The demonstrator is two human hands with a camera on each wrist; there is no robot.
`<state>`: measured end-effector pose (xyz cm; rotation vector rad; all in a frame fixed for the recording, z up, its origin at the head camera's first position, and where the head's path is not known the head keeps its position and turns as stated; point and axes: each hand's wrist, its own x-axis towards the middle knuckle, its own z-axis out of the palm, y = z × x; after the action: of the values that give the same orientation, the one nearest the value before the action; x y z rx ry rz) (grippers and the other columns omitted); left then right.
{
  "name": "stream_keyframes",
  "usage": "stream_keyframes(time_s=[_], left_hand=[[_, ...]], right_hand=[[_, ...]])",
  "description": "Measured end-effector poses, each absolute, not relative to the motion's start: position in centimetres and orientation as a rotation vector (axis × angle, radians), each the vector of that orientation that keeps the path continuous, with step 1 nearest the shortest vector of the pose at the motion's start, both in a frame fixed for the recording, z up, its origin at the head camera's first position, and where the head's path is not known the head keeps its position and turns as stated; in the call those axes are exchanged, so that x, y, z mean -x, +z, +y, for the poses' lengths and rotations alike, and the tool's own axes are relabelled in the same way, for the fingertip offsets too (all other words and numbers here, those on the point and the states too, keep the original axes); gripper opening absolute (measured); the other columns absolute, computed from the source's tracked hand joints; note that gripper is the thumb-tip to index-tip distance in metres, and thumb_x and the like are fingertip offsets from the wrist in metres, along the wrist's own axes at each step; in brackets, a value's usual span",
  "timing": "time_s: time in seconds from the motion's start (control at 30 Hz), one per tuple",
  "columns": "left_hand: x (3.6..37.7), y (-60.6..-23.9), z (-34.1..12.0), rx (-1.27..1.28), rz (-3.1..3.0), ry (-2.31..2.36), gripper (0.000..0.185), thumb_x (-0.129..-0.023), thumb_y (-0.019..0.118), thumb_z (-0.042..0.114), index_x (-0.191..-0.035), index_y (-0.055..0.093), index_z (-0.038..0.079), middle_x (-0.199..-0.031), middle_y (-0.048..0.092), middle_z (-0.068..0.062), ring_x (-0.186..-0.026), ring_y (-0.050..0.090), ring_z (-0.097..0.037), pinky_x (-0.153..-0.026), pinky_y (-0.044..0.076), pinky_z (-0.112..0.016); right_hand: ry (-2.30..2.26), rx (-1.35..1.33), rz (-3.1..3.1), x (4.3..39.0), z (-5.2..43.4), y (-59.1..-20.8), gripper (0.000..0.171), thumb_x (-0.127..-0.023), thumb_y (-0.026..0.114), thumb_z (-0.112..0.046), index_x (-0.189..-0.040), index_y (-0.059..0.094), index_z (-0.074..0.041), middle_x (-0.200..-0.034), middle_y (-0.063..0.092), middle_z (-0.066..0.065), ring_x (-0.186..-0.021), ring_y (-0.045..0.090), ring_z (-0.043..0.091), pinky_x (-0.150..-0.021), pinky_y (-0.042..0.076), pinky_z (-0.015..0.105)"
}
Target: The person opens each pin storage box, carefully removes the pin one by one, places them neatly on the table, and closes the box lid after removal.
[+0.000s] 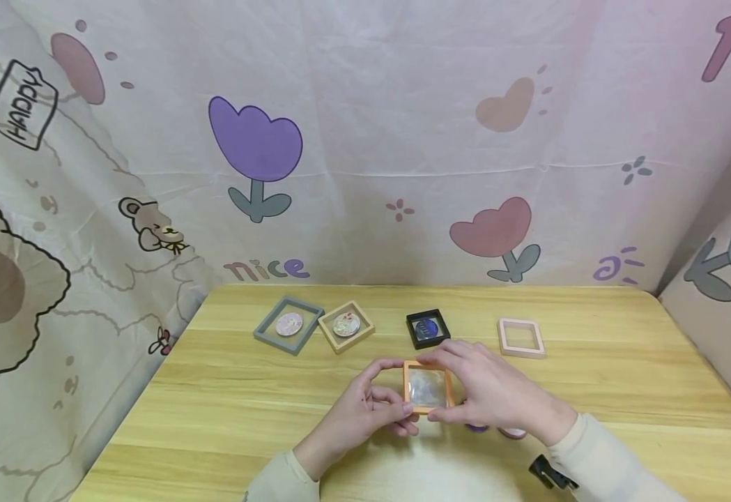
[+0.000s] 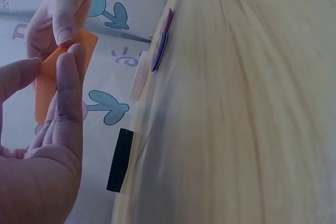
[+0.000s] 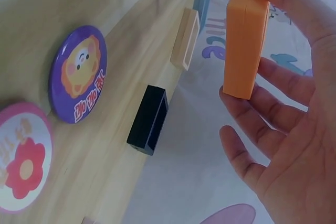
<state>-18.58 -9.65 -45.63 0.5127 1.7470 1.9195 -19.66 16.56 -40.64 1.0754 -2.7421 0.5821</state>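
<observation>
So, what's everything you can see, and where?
Table: 1, yellowish wood, underneath
Patterned cloth: 1, pale, behind
Held frame: 1, orange, between hands
Grey frame: 1, grey, back left
Beige frame: 1, beige, beside it
Black frame: 1, black, back middle
Pink frame: 1, pink, back right
Framed badges: 3, two pale, one blue, inside grey, beige, black frames
Loose badges: 2, purple and white, right of centre
Clip: 1, black, front right
Left hand: 1, frame's left
Right hand: 1, frame's right
Sleeves: 2, cream, forearms

The orange frame (image 1: 428,388) blocks the middle; farther back, there's room between the black frame (image 1: 433,342) and the pink frame (image 1: 523,353).
</observation>
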Motion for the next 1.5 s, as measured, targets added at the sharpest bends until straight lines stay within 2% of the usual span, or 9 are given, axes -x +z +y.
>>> stream_keyframes(time_s=[0.17, 0.43, 0.57, 0.73, 0.97, 1.3, 1.5], left_hand=[[18.5, -45.5, -9.6, -0.486, 1.746, 1.905, 0.074, -0.099, 0.074, 0.007, -0.162, 0.035, 0.013, -0.106, 0.077, -0.026, -0.083, 0.081, -0.017, -0.079, 0.069, -0.032], [18.3, -45.4, -9.7, -0.453, 1.760, 1.908, 0.078, -0.098, 0.074, 0.005, -0.163, 0.031, 0.008, -0.107, 0.078, -0.017, -0.083, 0.080, -0.017, -0.079, 0.069, -0.030], [18.3, -45.5, -9.8, -0.469, 1.773, 1.902, 0.077, -0.099, 0.074, 0.006, -0.163, 0.031, 0.006, -0.107, 0.078, -0.017, -0.083, 0.080, -0.017, -0.078, 0.069, -0.030], [18.3, -45.6, -10.0, -0.490, 1.782, 1.897, 0.076, -0.099, 0.073, 0.005, -0.162, 0.032, 0.004, -0.108, 0.077, -0.018, -0.084, 0.080, -0.017, -0.078, 0.069, -0.030], [18.3, -45.7, -10.1, -0.500, 1.774, 1.901, 0.073, -0.099, 0.072, 0.005, -0.161, 0.033, 0.003, -0.108, 0.076, -0.021, -0.083, 0.081, -0.016, -0.078, 0.069, -0.029], [18.2, -45.8, -10.2, -0.490, 1.761, 1.908, 0.071, -0.100, 0.072, 0.005, -0.160, 0.034, 0.001, -0.104, 0.077, -0.010, -0.083, 0.080, -0.015, -0.076, 0.068, -0.027], [18.1, -45.8, -10.3, -0.499, 1.758, 1.912, 0.071, -0.100, 0.072, 0.005, -0.160, 0.034, 0.001, -0.104, 0.078, -0.008, -0.083, 0.081, -0.015, -0.076, 0.068, -0.028]], right_hand=[[0.594, -1.061, -2.780, 20.1, 17.1, -40.7, 0.067, -0.083, 0.089, -0.053, -0.138, 0.069, -0.020, -0.126, 0.070, -0.009, -0.110, 0.068, 0.014, -0.094, 0.062, 0.042], [0.648, -0.930, -2.854, 22.1, 18.9, -41.1, 0.075, -0.079, 0.093, -0.046, -0.141, 0.067, -0.015, -0.131, 0.072, 0.002, -0.112, 0.072, 0.022, -0.094, 0.065, 0.047], [0.661, -0.860, -2.890, 23.3, 20.0, -41.5, 0.075, -0.078, 0.093, -0.045, -0.141, 0.067, -0.014, -0.133, 0.072, 0.006, -0.108, 0.072, 0.023, -0.088, 0.066, 0.047], [0.701, -0.817, -2.913, 24.9, 21.1, -42.1, 0.075, -0.079, 0.093, -0.040, -0.142, 0.066, -0.011, -0.135, 0.071, 0.010, -0.109, 0.071, 0.024, -0.088, 0.066, 0.043], [0.682, -0.751, -2.961, 26.6, 22.2, -42.5, 0.075, -0.080, 0.092, -0.038, -0.144, 0.065, -0.010, -0.143, 0.067, 0.016, -0.119, 0.069, 0.034, -0.098, 0.063, 0.058], [0.645, -0.741, -3.000, 28.4, 23.2, -42.8, 0.076, -0.079, 0.093, -0.031, -0.144, 0.064, -0.004, -0.145, 0.064, 0.025, -0.120, 0.068, 0.039, -0.102, 0.061, 0.060], [0.613, -0.752, -3.014, 29.2, 23.4, -43.0, 0.076, -0.077, 0.091, -0.031, -0.143, 0.065, -0.003, -0.146, 0.064, 0.027, -0.129, 0.064, 0.047, -0.109, 0.055, 0.066]])
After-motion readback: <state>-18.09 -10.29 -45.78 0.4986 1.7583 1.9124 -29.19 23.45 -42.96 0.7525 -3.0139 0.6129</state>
